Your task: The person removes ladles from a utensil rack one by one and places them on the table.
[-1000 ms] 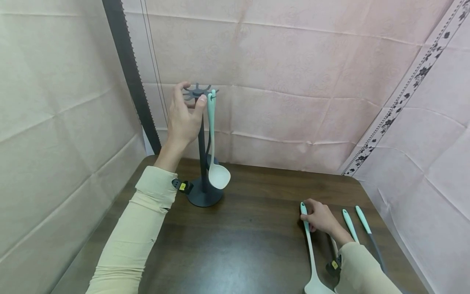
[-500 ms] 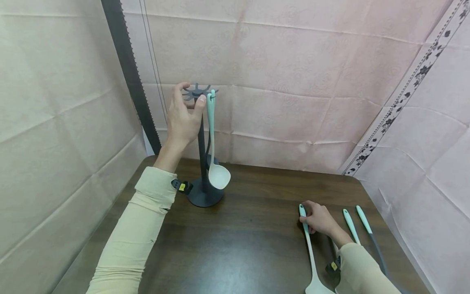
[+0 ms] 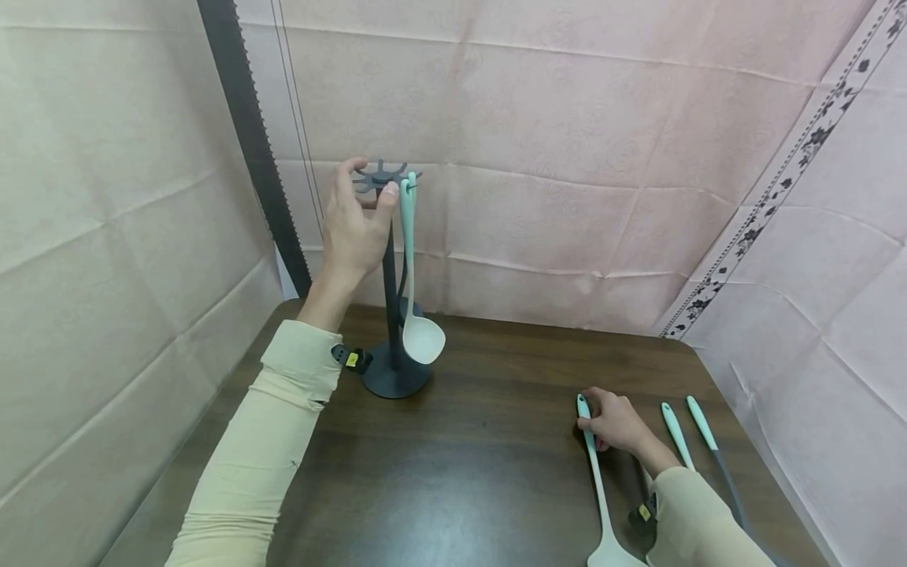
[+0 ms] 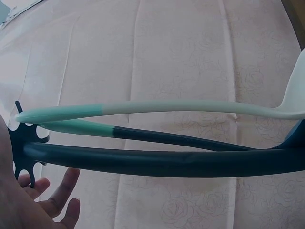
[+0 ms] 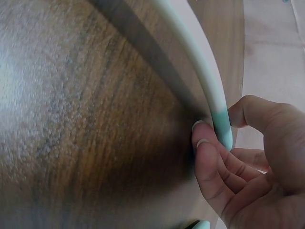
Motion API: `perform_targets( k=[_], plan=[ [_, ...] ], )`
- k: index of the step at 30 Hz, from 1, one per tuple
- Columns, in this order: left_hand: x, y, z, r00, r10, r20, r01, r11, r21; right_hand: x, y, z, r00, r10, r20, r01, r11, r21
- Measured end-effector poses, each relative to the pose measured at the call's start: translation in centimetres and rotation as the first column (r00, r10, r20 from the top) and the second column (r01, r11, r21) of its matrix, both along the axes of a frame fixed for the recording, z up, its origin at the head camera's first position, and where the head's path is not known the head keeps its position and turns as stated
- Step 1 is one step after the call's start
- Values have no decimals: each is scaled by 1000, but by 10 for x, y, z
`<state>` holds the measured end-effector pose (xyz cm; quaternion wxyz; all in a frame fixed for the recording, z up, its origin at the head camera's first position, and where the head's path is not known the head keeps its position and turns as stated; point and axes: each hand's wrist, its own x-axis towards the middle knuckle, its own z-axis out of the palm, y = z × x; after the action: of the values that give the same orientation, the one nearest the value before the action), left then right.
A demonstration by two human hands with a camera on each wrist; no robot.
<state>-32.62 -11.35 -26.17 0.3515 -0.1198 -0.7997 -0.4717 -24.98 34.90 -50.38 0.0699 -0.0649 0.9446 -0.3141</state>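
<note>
At the back left of the table, my left hand (image 3: 354,232) curls its thumb and fingers round the hooked top of a dark utensil rack (image 3: 390,291). From this rack hangs a white ladle (image 3: 423,340) with a mint handle. Behind it, the left wrist view shows a second hanging utensil (image 4: 181,139) with a dark shaft and mint handle end; its head is mostly hidden. My right hand (image 3: 618,421), at the right of the table, pinches the mint handle of a white spatula (image 3: 598,484). The spatula's head reaches past the bottom of the head view.
Right of my right hand lie a mint-handled utensil (image 3: 676,433) and another with a dark shaft (image 3: 701,421). My right sleeve (image 3: 697,512) covers part of them. Pale cloth (image 3: 531,197) walls the brown wooden table (image 3: 453,441) behind and on both sides.
The right hand and the spatula's handle end have shifted very slightly left since a second ago. My left hand, the rack and the hanging utensils look the same.
</note>
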Motion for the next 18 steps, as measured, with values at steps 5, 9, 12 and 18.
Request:
perform_targets(
  k=[5,9,12,18],
  plan=[
    [0,0,0,1000,-4,0,4,1000,3,-1,0,0,1000,14,-6,-14,1000,10],
    [-1,0,1,1000,-7,2,7,1000,4,0,0,1,1000,14,3,-14,1000,19],
    [-1,-1,0,1000,-6,-1,6,1000,1,0,-1,1,1000,9,18,-9,1000,22],
    [-1,-1,0,1000,-3,-12,3,1000,4,3,-4,5,999,-2,37,1,1000,26]
  ],
)
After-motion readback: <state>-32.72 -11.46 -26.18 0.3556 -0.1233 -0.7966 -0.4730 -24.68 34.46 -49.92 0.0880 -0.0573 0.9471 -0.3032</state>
